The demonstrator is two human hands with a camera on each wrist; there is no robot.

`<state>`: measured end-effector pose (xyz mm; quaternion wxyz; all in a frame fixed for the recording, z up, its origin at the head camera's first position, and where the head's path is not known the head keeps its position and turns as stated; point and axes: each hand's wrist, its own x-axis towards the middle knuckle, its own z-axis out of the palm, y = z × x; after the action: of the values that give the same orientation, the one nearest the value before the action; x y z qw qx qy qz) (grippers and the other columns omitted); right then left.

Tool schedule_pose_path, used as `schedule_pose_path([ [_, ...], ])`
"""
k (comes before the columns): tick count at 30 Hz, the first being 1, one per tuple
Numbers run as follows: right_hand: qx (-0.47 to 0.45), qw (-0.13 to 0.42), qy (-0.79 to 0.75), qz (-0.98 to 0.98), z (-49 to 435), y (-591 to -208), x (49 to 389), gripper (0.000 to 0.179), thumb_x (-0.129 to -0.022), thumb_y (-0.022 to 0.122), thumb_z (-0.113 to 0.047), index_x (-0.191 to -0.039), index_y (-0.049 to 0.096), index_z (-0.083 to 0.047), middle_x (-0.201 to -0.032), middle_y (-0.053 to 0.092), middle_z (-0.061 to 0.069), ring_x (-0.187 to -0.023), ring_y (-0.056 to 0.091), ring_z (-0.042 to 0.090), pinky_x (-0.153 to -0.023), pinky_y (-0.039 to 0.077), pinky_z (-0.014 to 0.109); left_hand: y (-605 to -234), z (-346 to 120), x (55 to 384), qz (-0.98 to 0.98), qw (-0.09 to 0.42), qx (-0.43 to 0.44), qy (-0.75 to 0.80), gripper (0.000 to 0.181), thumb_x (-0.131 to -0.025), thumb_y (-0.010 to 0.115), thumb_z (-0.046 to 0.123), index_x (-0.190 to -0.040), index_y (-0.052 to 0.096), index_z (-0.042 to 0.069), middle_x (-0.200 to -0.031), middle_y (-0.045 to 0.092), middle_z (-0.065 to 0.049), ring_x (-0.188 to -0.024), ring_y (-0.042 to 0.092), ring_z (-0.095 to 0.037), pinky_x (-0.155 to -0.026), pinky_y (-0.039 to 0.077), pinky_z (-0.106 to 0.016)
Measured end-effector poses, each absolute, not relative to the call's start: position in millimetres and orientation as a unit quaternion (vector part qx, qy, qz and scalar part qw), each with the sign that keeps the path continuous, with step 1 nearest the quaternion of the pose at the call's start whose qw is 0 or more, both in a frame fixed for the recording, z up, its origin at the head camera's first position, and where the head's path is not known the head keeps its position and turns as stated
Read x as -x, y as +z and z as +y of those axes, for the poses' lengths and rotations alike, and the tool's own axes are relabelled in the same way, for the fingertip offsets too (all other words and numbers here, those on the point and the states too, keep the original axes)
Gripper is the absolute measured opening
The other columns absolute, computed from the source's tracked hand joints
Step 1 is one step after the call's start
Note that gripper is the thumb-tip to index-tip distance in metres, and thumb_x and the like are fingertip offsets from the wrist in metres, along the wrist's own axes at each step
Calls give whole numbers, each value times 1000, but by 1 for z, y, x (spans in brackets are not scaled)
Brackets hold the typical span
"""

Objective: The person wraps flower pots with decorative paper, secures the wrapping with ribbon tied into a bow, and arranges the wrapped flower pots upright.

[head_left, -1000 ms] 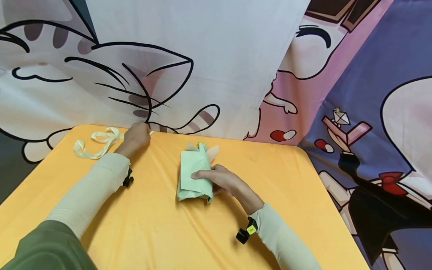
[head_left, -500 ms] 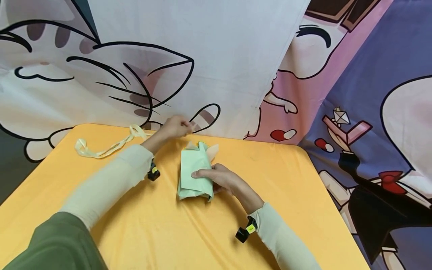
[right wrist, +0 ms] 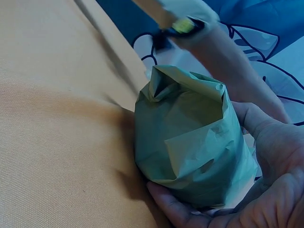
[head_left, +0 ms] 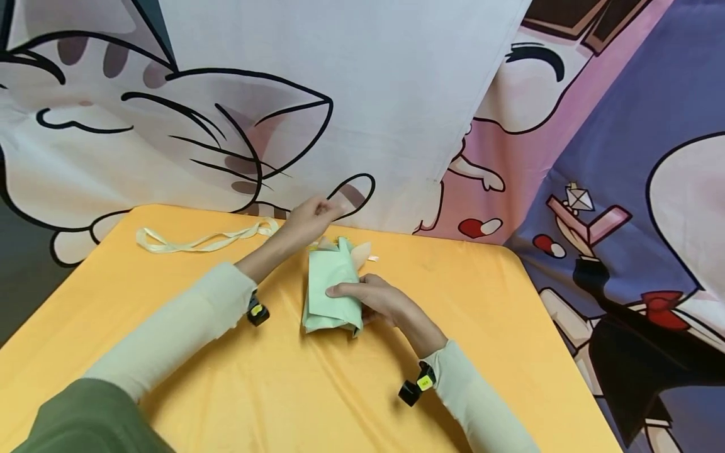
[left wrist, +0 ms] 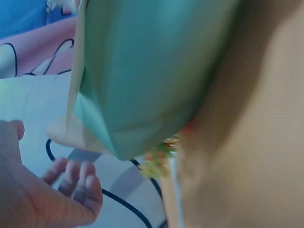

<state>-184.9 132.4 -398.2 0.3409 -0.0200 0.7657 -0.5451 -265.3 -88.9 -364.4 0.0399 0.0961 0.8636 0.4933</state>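
My right hand [head_left: 381, 301] pinches the green bundle [head_left: 330, 305].
Longways it points forward, top near my left hand [head_left: 310, 219], fingers loose.

Booth-like space of unclear type, cartoon-printed cloth hangings [head_left: 396, 119], yellow-covered table [head_left: 272, 390] against them

A yellow cloth-covered table [head_left: 255, 402] bears a cream ribbon [head_left: 240, 234], loosely looped left of the green-wrapped bouquet [head_left: 328, 270]. A pale ribbon end [head_left: 372, 258] shows just to the bouquet's right.
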Motion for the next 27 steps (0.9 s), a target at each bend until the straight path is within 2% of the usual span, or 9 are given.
schedule_pose_path([
  [2, 22, 338, -546, 767, 134, -397, 186, 44, -94, 86, -47, -110, 78, -7, -92, 82, 2, -80, 76, 16, -71, 66, 33, -372, -107, 260, 882, 16, -67, 467, 47, -116, 54, 56, -121, 62, 10, -117, 68, -10, -90, 64, -23, -81, 56, -41],
  [5, 22, 336, -545, 768, 135, -396, 187, 44, -94, 85, -47, -112, 77, -7, -94, 82, 3, -82, 77, 16, -71, 66, 33, -387, -142, 260, 916, -6, -32, 400, 41, -115, 52, 40, -87, 54, 11, -81, 54, -5, -59, 46, -17, -55, 39, -31],
  [7, 24, 335, -542, 770, 135, -395, 187, 46, -95, 85, -47, -113, 76, -6, -95, 82, 4, -83, 77, 17, -72, 66, 33, -399, -166, 265, 935, -3, -7, 354, 48, -114, 56, 39, -74, 47, 14, -70, 48, 1, -53, 40, -12, -52, 32, -27],
  [10, 19, 340, -542, 769, 136, -395, 187, 47, -95, 85, -46, -114, 76, -5, -97, 83, 5, -86, 78, 18, -74, 67, 34, -413, -187, 269, 948, 56, 22, 311, 65, -111, 61, 58, -63, 40, 19, -56, 35, 6, -52, 31, -11, -51, 27, -26],
  [13, 18, 341, -541, 768, 136, -396, 186, 46, -95, 85, -46, -114, 76, -5, -98, 83, 5, -86, 78, 18, -74, 67, 34, -424, -192, 272, 949, 101, 6, 300, 66, -105, 68, 62, -61, 42, 21, -56, 34, 9, -54, 32, -10, -53, 29, -26],
  [16, 17, 341, -544, 767, 137, -397, 185, 47, -95, 85, -46, -115, 76, -5, -98, 83, 5, -86, 78, 18, -75, 67, 34, -428, -189, 273, 946, 105, -37, 306, 56, -105, 70, 41, -59, 43, 22, -55, 34, 10, -55, 31, -11, -59, 30, -29],
  [19, 17, 341, -548, 763, 137, -398, 184, 48, -95, 85, -46, -117, 75, -5, -99, 83, 5, -86, 78, 17, -74, 67, 34, -427, -189, 274, 937, 85, -61, 334, 47, -104, 61, 24, -62, 40, 21, -57, 32, 9, -58, 28, -14, -66, 31, -33],
  [23, 24, 342, -551, 761, 137, -399, 184, 48, -96, 84, -46, -119, 75, -4, -97, 83, 5, -84, 78, 17, -73, 67, 33, -418, -202, 275, 887, 1, 8, 462, 32, -112, 50, 26, -81, 49, 18, -64, 44, 10, -59, 40, -10, -67, 42, -30],
  [27, 34, 342, -545, 765, 136, -398, 185, 49, -97, 83, -47, -120, 75, -4, -97, 83, 5, -83, 78, 17, -72, 66, 33, -405, -227, 279, 703, -126, 137, 687, 20, -119, 45, 24, -104, 54, 14, -69, 61, 8, -55, 59, -6, -54, 51, -20],
])
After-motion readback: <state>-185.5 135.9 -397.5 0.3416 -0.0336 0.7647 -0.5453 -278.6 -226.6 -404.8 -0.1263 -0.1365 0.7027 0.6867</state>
